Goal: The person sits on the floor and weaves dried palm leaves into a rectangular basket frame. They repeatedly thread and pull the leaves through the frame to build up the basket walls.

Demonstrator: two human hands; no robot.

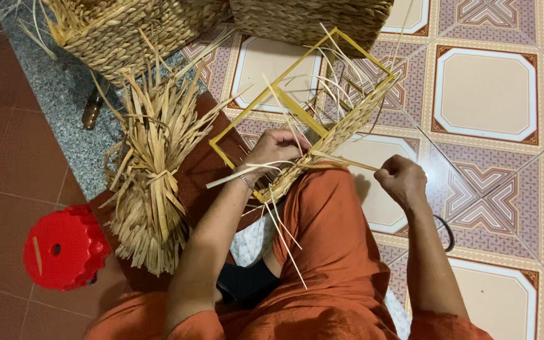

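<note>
The person sits low on the tiled floor [486, 94], knees in orange cloth, with a yellow wire frame [297, 69] propped on the lap and leaning away toward the tiles. One long side of the frame is already covered in woven straw [341, 129]; the rest is bare wire with loose strands sticking up through it. The left hand [276, 148] rests on the near end of that woven side, fingers curled over it and pressing the strands down. The right hand [401, 178] sits apart, off to the right, closed in a pinch on a flat straw strand [344, 162] that runs taut from the weave to its fingers. Just left of the frame lies a tied bundle of dry straw [152, 176] on a dark board. A red plastic stool [64, 249] stands at the lower left. Two finished woven baskets [133, 31] sit at the top, near the frame's far corner.
</note>
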